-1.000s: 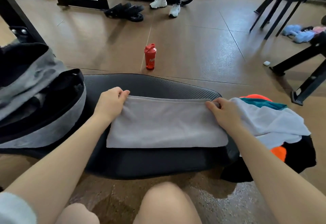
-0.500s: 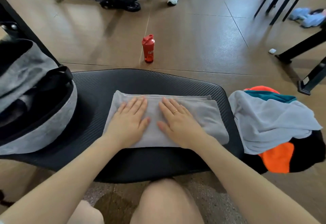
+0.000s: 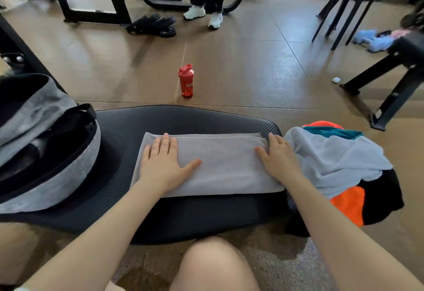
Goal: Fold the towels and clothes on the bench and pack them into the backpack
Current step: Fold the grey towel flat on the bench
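Observation:
A grey towel, folded into a long strip, lies flat on the black padded bench. My left hand presses flat on the towel's left end, fingers straight. At the towel's right end my right hand rests flat too, a ring on one finger. A grey and black backpack stands open on the bench's left end. On the right end sits a heap of clothes: a pale grey piece on top, with teal, orange and black pieces under it.
A red bottle stands on the brown floor just beyond the bench. A person's legs in white shoes are at the back, near black sandals. Black stools and a bench frame stand to the right.
After the fold, both hands pressed the towel's middle. They have since slid apart to its left and right ends, smoothing it flat.

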